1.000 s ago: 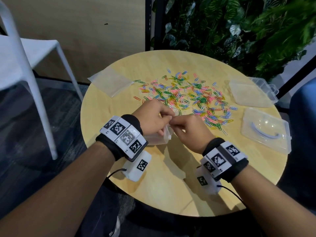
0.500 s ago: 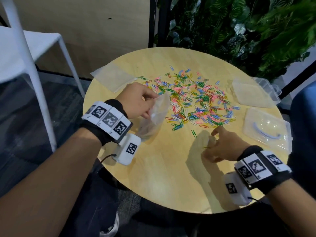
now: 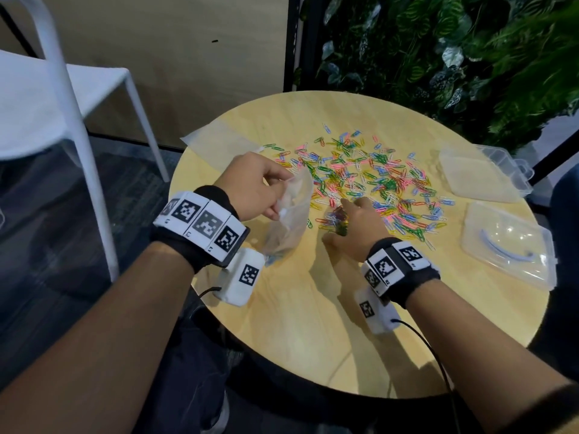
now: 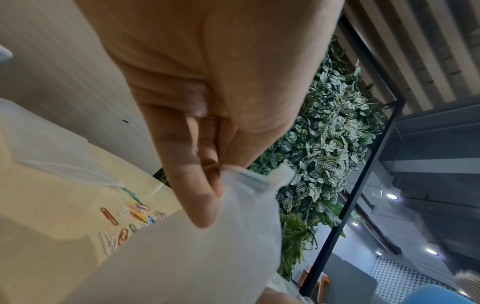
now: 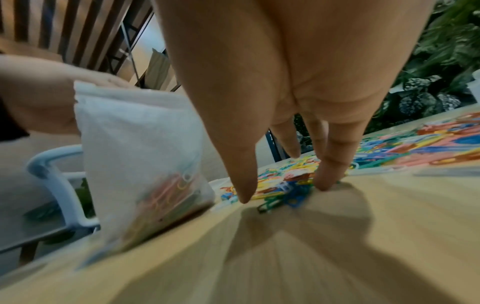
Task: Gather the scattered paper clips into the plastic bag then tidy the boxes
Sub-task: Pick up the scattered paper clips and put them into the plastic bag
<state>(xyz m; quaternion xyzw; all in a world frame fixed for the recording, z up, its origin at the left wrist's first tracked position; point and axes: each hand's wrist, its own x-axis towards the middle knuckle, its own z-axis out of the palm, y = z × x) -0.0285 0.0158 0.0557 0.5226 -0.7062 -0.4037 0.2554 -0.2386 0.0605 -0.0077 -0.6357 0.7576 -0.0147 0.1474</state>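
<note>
Coloured paper clips (image 3: 369,180) lie spread over the round table (image 3: 297,324), so the right hand (image 3: 354,227), fingers straight and touching a small heap, should rake w/ flat fingers toward the plastic bag (image 3: 288,220), which the left hand (image 3: 253,186) pinches at its rim.

No readable text, brand or number is to be found. Only black-and-white square code markers are carried: on the band (image 3: 200,221) behind the left hand (image 3: 250,186) and the band (image 3: 396,267) behind the right hand (image 3: 355,225), and on the white units under both wrists.
</note>
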